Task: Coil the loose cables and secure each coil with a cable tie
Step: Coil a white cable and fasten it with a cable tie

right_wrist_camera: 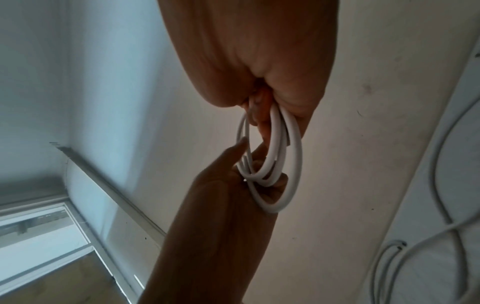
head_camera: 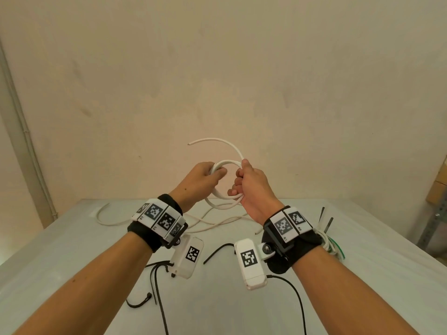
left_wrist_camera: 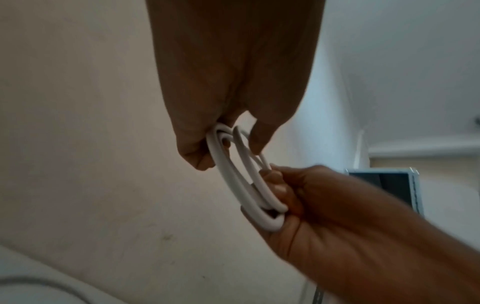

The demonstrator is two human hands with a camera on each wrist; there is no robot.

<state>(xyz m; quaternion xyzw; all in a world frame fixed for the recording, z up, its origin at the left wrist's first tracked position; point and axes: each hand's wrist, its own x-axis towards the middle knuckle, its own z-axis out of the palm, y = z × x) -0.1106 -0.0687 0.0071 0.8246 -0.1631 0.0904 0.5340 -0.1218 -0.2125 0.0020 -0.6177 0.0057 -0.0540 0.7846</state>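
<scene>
**Springy white cable held as a coil in both hands**

Head view: both hands are raised above the table (head_camera: 72, 250), close together. The left hand (head_camera: 202, 175) curls its fingers round the far-left side of a white cable coil (head_camera: 227, 163), and the right hand (head_camera: 251, 187) grips the near-right side, its fingers closed round several turns. The free end (head_camera: 193, 143) arcs up and away above the coil, not yet laid in. More loose white cables (head_camera: 208, 223) lie on the table beyond the wrists, and black cable ties (head_camera: 154, 281) lie nearer the person. The arc of that free end suggests a fairly stiff, light cable that wants to spring open.

Left wrist view: the left hand (left_wrist_camera: 228, 82) has thumb and fingers clasped on the top of the coil (left_wrist_camera: 241, 174), with the turns fanned apart a little between the hands. The right hand (left_wrist_camera: 306, 203) pinches the bottom of the bundle against its palm. The sheath looks smooth, so it could slide if the hold slackens.

Right wrist view: the right hand (right_wrist_camera: 259, 67) is wrapped round the turns of the coil (right_wrist_camera: 280, 156); the left hand (right_wrist_camera: 233, 174) cups the opposite side with one finger stretched out. Best hold, I judge, is where all turns cross together, keeping one hand clamped there while the other fetches a tie.
</scene>
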